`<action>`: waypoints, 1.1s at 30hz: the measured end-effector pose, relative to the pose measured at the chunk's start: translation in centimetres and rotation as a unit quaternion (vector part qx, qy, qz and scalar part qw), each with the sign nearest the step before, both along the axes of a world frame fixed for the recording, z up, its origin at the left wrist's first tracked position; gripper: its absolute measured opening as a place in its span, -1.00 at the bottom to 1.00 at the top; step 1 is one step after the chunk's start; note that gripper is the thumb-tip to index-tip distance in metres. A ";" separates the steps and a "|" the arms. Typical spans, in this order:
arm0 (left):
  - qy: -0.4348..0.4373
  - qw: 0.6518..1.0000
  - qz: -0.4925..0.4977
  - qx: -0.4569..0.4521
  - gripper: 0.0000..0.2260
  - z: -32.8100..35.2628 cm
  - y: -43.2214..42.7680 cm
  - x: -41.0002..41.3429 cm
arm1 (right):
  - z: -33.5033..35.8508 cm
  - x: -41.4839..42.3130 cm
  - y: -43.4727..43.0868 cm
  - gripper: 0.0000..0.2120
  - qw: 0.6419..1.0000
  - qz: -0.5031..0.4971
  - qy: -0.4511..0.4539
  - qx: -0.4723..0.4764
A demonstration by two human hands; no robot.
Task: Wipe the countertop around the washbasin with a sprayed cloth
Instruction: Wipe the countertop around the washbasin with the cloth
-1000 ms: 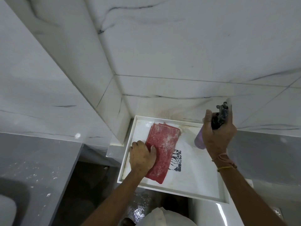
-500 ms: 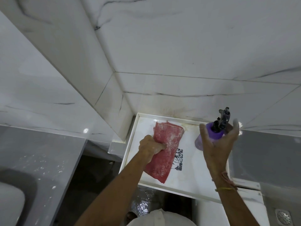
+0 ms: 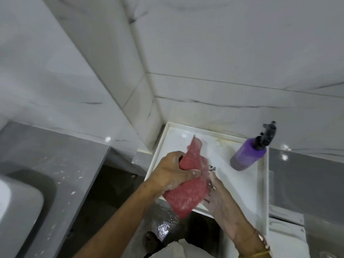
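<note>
A: What are the fingers doing?
B: The left hand (image 3: 173,174) is clenched on the red cloth (image 3: 188,185), now lifted off the white tray (image 3: 242,192). The right hand (image 3: 219,198), fingers spread, has let go of the purple spray bottle (image 3: 247,155), now standing on the tray.
A: Meaning?
B: Spraying is probably over; the grey countertop (image 3: 61,164) by the washbasin (image 3: 16,205) is unwiped.

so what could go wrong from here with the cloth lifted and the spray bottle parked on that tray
1. The purple spray bottle stands close to the white tray's right rim and back corner; a wide sweep of an arm could tip it.
2. The red cloth hangs bunched between the left hand and right hand over the tray's front edge; it might slip to the wet floor.
3. Pale specks dot the grey countertop by the washbasin; wiping may smear them.
</note>
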State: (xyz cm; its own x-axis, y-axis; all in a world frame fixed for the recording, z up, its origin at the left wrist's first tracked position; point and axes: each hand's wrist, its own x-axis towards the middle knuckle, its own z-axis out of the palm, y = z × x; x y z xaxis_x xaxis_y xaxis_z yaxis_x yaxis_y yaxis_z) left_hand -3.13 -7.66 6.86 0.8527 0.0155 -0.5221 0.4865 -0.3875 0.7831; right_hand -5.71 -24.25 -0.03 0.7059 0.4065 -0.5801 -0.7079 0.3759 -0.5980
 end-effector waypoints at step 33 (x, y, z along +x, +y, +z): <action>-0.183 0.769 0.611 0.049 -0.69 -0.4 34.8 -26.9 | 4.9 0.4 41.4 -0.68 0.834 0.176 -0.412 -0.322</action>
State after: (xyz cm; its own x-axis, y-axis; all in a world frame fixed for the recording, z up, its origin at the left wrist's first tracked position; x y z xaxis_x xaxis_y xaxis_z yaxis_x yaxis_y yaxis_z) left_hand -29.98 27.14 6.47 0.2602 0.9456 -0.1951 0.2878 0.1170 0.9505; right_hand -5.31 17.17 4.88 0.8758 0.4634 -0.1349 0.0443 -0.3556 -0.9336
